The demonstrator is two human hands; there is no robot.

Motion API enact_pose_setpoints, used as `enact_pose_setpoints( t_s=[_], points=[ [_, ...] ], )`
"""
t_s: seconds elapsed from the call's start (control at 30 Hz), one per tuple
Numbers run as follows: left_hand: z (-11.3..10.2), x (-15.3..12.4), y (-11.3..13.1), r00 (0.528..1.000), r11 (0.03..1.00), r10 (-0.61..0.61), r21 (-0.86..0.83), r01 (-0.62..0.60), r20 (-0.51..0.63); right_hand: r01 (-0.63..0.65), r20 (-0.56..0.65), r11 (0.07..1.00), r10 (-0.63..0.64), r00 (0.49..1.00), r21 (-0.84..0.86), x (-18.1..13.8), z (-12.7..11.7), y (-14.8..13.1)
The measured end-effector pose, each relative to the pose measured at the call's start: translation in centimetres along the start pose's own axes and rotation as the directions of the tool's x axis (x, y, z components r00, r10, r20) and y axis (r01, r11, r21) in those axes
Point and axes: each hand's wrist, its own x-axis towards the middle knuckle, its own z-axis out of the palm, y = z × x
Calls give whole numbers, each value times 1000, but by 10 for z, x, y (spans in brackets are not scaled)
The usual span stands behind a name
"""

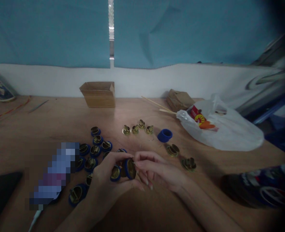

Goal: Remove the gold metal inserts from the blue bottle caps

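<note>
My left hand (106,180) is closed around a round brass-coloured piece with a blue rim (131,169), which is tilted on edge between thumb and fingers. Just behind it, another blue-rimmed disc (115,173) shows within the curve of that hand; whether it is gripped too I cannot tell. The fingertips of my right hand (157,167) pinch together at the held piece's right edge, on something too small to make out. Several blue-rimmed brass pieces (90,163) lie to the left. Beyond my hands stand several brass pieces without blue rims (149,129) and a stack of blue rings (165,135).
Two more brass groups (188,163) lie right of the rings. A cabled phone-like object (54,175), blurred out, rests at left. An open cardboard box (100,96), a brown package (180,100) and a white plastic bag (224,129) stand farther back. A dark bottle (256,187) lies at right.
</note>
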Motion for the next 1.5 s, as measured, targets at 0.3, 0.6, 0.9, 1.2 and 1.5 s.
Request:
enact_pose_setpoints(
  t_s=[0.3,0.6,0.9,1.2,1.5],
  points=[
    [1,2,-1,978,979,204,-6,-204,-39,31,-40,1000,-31,999,2,1,3,2],
    [0,-4,-4,966,962,258,89,-258,10,111,-69,994,-112,991,-8,4,7,9],
    [-3,-7,-5,950,942,308,120,-313,59,145,-51,989,-144,988,15,5,14,10],
    [0,-6,-6,980,980,197,24,-197,-2,186,-35,980,-189,981,-74,2,12,6],
    [-5,2,-1,958,902,-179,-352,251,223,162,-133,960,-195,972,-228,-2,20,-3]
  ],
)
